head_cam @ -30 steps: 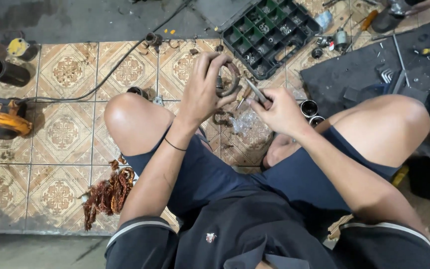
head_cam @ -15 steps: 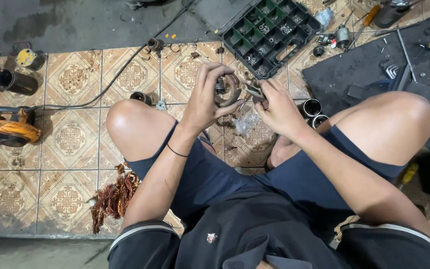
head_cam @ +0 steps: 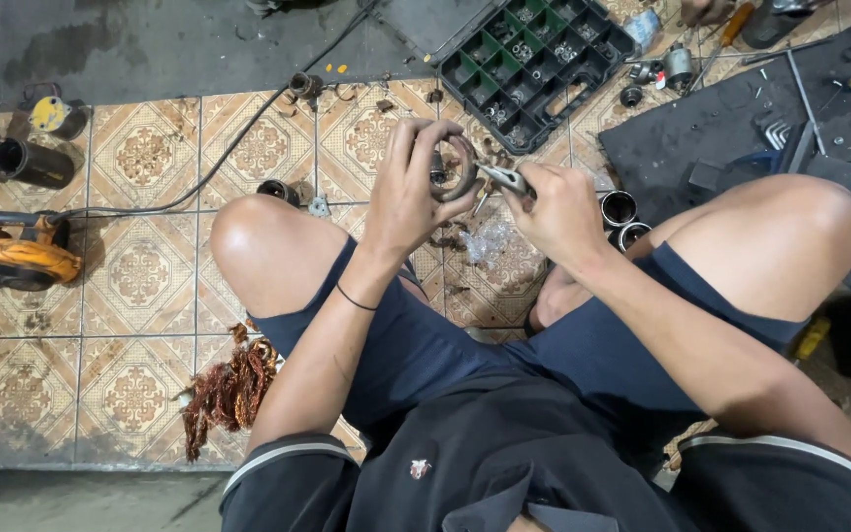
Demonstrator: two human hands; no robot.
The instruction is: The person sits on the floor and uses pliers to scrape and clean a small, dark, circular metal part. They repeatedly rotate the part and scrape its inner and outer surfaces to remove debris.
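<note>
Left hand [head_cam: 408, 202] curled around a dark round metal ring-shaped part [head_cam: 457, 167], fingers wrapped over its top rim, thumb on the near side; part held up above the patterned tan floor tiles [head_cam: 140, 276], between the knees. Right hand [head_cam: 558, 212] clenched on a slim grey metal hand tool [head_cam: 500, 177], whose tip touches the ring's right edge. Black compartment tray of small parts [head_cam: 534, 64] lies beyond the hands. Bundle of reddish copper wire [head_cam: 229, 384] beside the left thigh. Orange power tool [head_cam: 7, 256] far left.
</note>
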